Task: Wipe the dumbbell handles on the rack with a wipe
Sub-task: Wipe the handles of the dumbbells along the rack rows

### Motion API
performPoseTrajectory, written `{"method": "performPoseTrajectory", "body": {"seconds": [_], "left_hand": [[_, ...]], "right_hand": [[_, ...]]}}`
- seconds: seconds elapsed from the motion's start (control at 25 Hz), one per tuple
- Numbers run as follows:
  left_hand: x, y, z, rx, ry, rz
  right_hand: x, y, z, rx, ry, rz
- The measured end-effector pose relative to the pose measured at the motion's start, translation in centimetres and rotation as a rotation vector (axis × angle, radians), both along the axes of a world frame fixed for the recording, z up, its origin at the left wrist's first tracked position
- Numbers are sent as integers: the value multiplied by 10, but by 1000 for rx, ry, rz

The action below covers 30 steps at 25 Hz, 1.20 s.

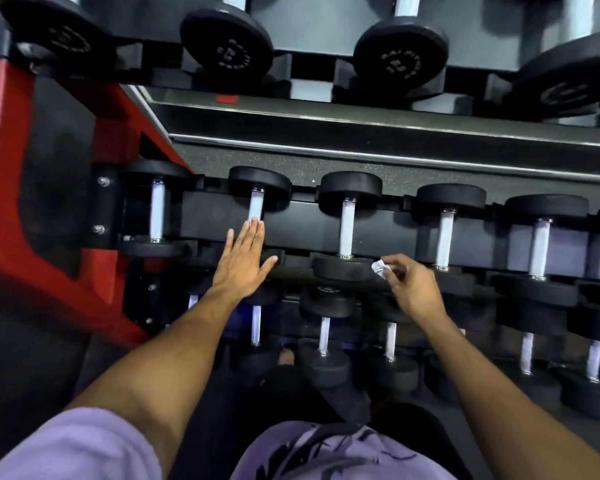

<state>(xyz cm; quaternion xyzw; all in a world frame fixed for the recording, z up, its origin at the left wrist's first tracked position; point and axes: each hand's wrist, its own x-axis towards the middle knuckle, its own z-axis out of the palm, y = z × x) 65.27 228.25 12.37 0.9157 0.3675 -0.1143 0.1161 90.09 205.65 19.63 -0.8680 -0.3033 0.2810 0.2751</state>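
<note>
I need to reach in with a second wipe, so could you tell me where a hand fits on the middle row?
Free: the gaps between neighbouring handles, such as between the third handle and fourth handle. Crowded: the front edge, where the left hand and the right hand with its wipe sit.

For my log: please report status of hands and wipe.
Left hand open, flat on dumbbell. Right hand pinches wipe, off handles. Nothing in way.

Narrow gaps between dumbbell heads [350, 185]
</note>
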Motion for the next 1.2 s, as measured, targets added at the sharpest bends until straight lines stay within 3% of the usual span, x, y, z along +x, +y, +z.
{"method": "performPoseTrajectory", "body": {"seconds": [0.24, 0.56, 0.88, 1.2], "left_hand": [[19, 42, -7, -49, 43, -42], [17, 46, -27, -113, -129, 51], [19, 46, -35, -74, -136, 69], [18, 45, -36, -60, -137, 69]], "right_hand": [[-13, 27, 6, 10, -119, 63], [5, 70, -27, 39, -213, 109], [26, 128, -62, 251, -258, -17], [21, 150, -92, 330, -272, -73]]}}
